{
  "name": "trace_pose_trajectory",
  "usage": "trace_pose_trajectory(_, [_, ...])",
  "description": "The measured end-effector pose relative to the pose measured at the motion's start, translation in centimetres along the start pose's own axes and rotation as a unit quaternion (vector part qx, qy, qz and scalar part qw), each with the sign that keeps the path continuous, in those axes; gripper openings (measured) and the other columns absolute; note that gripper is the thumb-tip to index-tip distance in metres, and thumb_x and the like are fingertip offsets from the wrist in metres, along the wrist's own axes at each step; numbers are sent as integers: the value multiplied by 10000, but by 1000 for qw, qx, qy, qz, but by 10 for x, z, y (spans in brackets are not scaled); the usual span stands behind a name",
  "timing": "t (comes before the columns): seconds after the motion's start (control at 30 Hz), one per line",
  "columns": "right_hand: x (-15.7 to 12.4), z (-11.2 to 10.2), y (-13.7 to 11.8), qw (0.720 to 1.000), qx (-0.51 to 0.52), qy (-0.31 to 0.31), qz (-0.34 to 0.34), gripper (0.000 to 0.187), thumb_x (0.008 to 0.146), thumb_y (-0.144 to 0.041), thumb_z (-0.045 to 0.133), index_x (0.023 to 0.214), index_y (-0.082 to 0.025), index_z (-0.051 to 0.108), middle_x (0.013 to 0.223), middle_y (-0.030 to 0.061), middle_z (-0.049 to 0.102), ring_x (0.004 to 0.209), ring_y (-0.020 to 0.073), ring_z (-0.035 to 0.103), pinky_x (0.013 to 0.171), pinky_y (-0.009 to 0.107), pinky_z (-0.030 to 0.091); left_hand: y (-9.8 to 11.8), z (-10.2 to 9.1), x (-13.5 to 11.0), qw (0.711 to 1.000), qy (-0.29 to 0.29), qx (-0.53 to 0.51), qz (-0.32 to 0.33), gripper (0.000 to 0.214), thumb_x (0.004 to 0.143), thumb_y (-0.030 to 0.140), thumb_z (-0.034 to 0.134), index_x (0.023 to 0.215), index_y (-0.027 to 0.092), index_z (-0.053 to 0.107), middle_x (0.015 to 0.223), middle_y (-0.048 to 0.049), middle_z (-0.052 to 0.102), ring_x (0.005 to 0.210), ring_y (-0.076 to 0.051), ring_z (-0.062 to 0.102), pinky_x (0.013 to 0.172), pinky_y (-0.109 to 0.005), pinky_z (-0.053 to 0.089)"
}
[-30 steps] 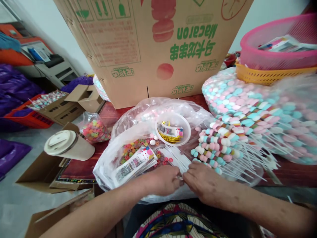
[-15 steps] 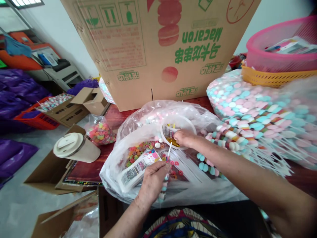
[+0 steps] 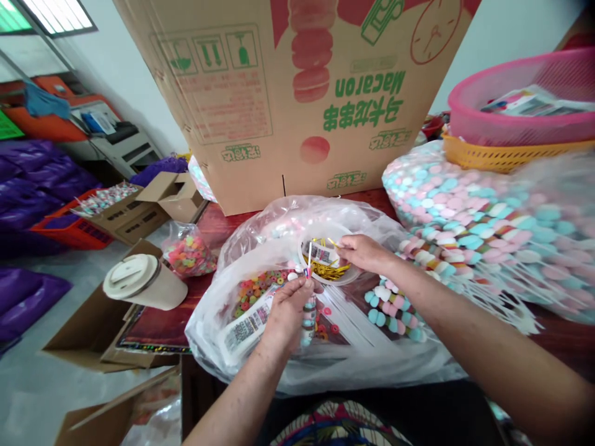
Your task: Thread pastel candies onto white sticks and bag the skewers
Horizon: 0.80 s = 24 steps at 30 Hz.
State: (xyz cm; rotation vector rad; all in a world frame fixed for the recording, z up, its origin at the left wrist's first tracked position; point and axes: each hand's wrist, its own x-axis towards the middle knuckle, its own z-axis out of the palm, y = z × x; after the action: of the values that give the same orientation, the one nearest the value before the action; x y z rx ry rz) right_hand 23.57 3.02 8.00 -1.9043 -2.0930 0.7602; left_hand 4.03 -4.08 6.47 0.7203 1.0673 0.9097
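Note:
My left hand (image 3: pixel 289 310) is closed round the gathered neck of a wrapped candy skewer (image 3: pixel 308 321), whose white stick points up and whose pastel pieces hang below the fist. My right hand (image 3: pixel 365 252) pinches a gold twist tie (image 3: pixel 333 243) above the rim of a round white tub (image 3: pixel 304 267). More gold ties (image 3: pixel 328 271) lie in the tub, with a printed label among them. Printed wrappers (image 3: pixel 246 328) lie left of my left hand, next to ring-shaped candies (image 3: pixel 260 288). White sticks (image 3: pixel 356 316) spread out below the tub.
A large cardboard box (image 3: pixel 279 111) stands behind the clear plastic sheet (image 3: pixel 209 353). To the right are heaped pastel candy skewers (image 3: pixel 465 217) and stacked pink (image 3: pixel 515 127) and yellow baskets (image 3: pixel 497 155). A lidded cup (image 3: pixel 165 288) and a bag of candy rings (image 3: pixel 188 251) sit left.
My right hand has come up out of the tub to the right, now with a gold twist tie in its fingers. My left hand has risen slightly with the skewer.

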Motion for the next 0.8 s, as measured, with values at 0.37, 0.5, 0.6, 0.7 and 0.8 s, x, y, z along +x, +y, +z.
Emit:
trace_pose_trajectory(0.37, [-78,36,-41,952,231,82,-184,489,879,-182,353,1340,-204,517,1215,83,641,1147,189,569,977,359,437,-7,17,2,996,1,92,17,186,693,340,580,679,154,570,621,15,511,515,-84,435,448,-190,314])
trace_pose_trajectory(0.5, [-78,36,-32,974,123,54,-182,605,849,-122,346,1451,-185,352,1015,94,710,910,191,661,818,341,508,-5,12,-2,968,-41,239,69,178,735,274,485,601,164,523,613,14,476,576,-103,418,508,-210,343])
trace_pose_trajectory(0.6, [-81,39,-30,981,49,66,-178,642,830,-109,360,1467,-170,312,878,90,720,768,200,664,698,316,508,-7,9,-4,958,-93,263,67,210,766,290,478,605,164,526,641,4,501,612,-114,446,536,-215,366])
trace_pose_trajectory(0.7, [-85,54,-33,980,20,100,-172,636,827,-109,364,1461,-150,316,794,86,707,676,207,647,626,306,487,-17,9,-3,978,-61,195,44,307,798,424,503,632,167,526,612,13,490,559,-104,428,492,-211,349])
trace_pose_trajectory(0.8, [-90,71,-35,968,80,184,-148,525,866,-152,364,1388,-129,414,759,71,690,668,194,628,635,300,479,-29,10,-2,990,8,120,71,390,771,526,556,632,163,541,579,25,484,519,-88,404,471,-204,329])
